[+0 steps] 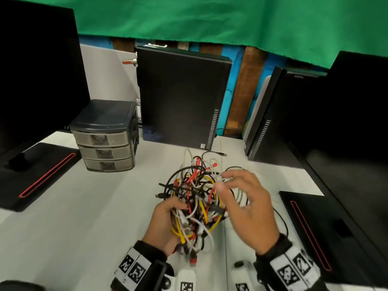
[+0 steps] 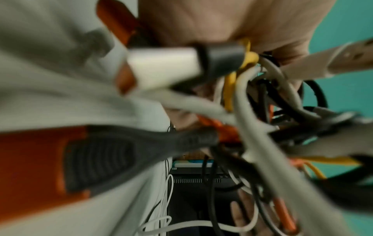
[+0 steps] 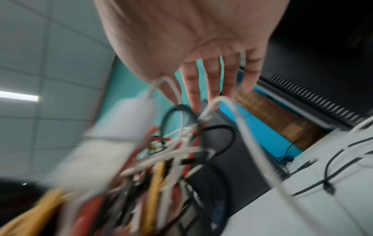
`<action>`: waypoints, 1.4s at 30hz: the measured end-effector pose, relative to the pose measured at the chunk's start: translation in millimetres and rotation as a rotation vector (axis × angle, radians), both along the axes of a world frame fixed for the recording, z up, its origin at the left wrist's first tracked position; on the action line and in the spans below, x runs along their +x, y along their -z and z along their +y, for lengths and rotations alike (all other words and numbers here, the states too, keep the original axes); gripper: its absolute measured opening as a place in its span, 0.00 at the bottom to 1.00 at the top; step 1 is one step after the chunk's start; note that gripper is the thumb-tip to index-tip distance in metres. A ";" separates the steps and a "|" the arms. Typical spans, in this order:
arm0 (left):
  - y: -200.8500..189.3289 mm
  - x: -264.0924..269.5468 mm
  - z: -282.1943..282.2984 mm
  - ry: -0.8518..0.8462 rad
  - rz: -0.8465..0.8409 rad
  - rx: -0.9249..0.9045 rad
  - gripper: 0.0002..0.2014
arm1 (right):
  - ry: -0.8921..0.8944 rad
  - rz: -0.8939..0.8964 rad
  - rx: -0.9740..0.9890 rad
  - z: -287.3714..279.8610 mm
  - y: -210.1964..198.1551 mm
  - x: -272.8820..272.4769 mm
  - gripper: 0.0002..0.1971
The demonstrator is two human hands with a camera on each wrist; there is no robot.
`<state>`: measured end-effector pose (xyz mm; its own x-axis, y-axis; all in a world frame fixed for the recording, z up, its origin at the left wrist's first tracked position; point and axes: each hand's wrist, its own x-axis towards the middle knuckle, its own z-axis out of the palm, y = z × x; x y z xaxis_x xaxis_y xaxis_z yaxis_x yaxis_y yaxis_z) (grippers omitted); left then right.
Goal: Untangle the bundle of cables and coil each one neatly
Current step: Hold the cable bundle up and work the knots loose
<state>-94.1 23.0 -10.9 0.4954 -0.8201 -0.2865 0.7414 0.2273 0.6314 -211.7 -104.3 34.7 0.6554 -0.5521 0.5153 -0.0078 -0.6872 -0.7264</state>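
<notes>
A tangled bundle of cables (image 1: 195,198) in white, black, red and yellow is held just above the white desk. My left hand (image 1: 178,205) grips the bundle from its lower left, fingers curled into the strands. My right hand (image 1: 221,182) is at the bundle's upper right, where thumb and forefinger pinch a white cable (image 1: 218,179); the other fingers spread out loosely. In the right wrist view the white cable (image 3: 175,91) loops past my thumb above the blurred bundle (image 3: 161,159). The left wrist view shows blurred plugs and strands of the bundle (image 2: 242,111) under my palm.
A small three-drawer unit (image 1: 105,139) stands at the left, two black computer towers (image 1: 180,97) (image 1: 266,114) behind. Monitor bases lie at the left (image 1: 37,171) and right (image 1: 327,227). A loose black cable end (image 1: 218,153) trails on the desk (image 1: 94,206) behind the bundle.
</notes>
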 end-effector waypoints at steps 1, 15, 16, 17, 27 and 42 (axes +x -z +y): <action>1.4 -2.6 0.3 0.001 0.034 -0.033 0.33 | 0.037 -0.035 0.034 -10.6 -2.6 -0.8 0.12; -5.1 -7.3 -4.0 0.060 -0.077 -0.105 0.32 | -0.117 0.319 0.488 -59.2 -20.4 -14.4 0.13; -4.9 -9.1 -3.7 0.053 -0.082 -0.090 0.33 | -0.089 0.309 0.462 -60.6 -19.2 -14.7 0.12; -4.7 -11.1 -3.3 0.043 -0.083 -0.086 0.34 | -0.067 0.302 0.436 -62.9 -17.8 -15.1 0.12; -12.5 -21.6 -2.2 0.044 0.083 -0.210 0.15 | 0.149 0.113 0.050 -82.6 -18.0 -18.3 0.09; 3.4 34.1 25.7 -0.363 0.036 -0.244 0.22 | 0.482 -0.022 0.286 -136.3 -0.2 -37.1 0.08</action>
<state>-60.0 48.7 -14.4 0.7574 -0.6403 -0.1283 0.6062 0.6163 0.5027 -248.9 -240.6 34.8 0.2855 -0.9064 0.3113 -0.2551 -0.3849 -0.8870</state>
